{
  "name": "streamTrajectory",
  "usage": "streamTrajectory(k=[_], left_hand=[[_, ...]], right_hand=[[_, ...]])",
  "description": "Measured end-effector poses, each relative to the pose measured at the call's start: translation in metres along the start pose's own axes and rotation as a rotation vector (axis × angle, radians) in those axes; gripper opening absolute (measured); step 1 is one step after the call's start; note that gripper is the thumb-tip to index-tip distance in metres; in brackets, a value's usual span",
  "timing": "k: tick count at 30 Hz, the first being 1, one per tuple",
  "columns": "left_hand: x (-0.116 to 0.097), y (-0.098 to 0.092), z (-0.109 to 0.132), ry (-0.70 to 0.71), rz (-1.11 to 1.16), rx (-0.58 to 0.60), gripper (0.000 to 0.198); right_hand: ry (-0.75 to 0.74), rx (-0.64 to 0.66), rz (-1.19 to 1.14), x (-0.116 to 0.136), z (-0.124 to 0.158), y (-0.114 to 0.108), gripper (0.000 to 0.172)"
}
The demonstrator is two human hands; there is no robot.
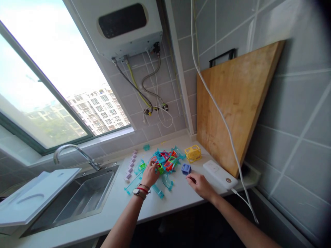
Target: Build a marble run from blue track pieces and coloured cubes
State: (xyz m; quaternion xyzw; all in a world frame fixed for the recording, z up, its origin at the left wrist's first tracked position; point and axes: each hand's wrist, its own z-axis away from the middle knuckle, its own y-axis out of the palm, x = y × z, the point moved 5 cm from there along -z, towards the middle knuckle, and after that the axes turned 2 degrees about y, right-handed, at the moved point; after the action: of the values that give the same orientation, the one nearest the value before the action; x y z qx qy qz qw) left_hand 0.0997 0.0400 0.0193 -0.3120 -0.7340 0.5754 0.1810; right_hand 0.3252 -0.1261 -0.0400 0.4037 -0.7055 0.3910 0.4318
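Observation:
My left hand [150, 174] reaches into a pile of colourful plastic track pieces [165, 160] on the white counter [165, 203], its fingers curled on a piece I cannot name. My right hand [200, 184] rests on the counter with fingers curled, just below a small blue cube frame [186, 168]; nothing shows in it. A yellow cube frame [192, 153] stands right of the pile. Clear teal curved track bits [167, 181] lie between my hands. A row of pale lilac blocks [130, 166] runs left of the pile.
A steel sink [77, 199] with a tap [74, 153] and a white lid [33, 196] lies at left. A wooden board [234, 103] leans on the tiled wall at right. A white power bank [219, 174] with cable [219, 113] lies beside my right hand. A water heater [121, 24] hangs above.

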Motion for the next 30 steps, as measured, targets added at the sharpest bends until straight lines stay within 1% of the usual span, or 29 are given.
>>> streamTrajectory(k=[4, 7, 12, 15, 19, 22, 24, 26, 28, 30], left_hand=[[0.003, -0.005, -0.002, -0.008, 0.041, -0.003, 0.009], [0.004, -0.013, -0.003, 0.004, 0.064, -0.026, 0.008], [0.004, -0.027, -0.001, 0.082, 0.112, -0.077, 0.011], [0.002, -0.031, 0.003, 0.119, 0.136, -0.093, 0.011], [-0.001, -0.032, 0.006, 0.181, 0.062, -0.13, 0.013], [-0.002, -0.032, 0.005, 0.187, -0.016, -0.156, 0.012], [-0.001, -0.032, 0.003, 0.176, -0.025, -0.171, 0.013], [-0.002, -0.032, 0.001, 0.169, -0.016, -0.2, 0.013], [-0.004, -0.032, 0.0, 0.16, 0.002, -0.247, 0.014], [-0.004, -0.033, 0.0, 0.145, 0.026, -0.311, 0.017]], right_hand=[[0.012, -0.011, -0.014, 0.002, 0.0, -0.001, 0.021], [0.033, -0.01, -0.014, 0.002, 0.0, -0.002, 0.021], [-0.004, 0.005, 0.036, 0.003, 0.0, 0.0, 0.022], [0.001, 0.022, 0.049, 0.003, 0.0, 0.001, 0.022], [0.016, 0.023, 0.045, 0.001, 0.001, -0.001, 0.021], [-0.031, 0.021, 0.11, 0.004, 0.002, 0.001, 0.021], [-0.124, 0.006, 0.151, 0.014, 0.003, 0.009, 0.021], [-0.265, 0.028, 0.177, 0.03, 0.003, 0.027, 0.024], [-0.399, 0.124, 0.217, 0.046, 0.004, 0.055, 0.033], [-0.465, 0.231, 0.333, 0.053, 0.002, 0.085, 0.043]])
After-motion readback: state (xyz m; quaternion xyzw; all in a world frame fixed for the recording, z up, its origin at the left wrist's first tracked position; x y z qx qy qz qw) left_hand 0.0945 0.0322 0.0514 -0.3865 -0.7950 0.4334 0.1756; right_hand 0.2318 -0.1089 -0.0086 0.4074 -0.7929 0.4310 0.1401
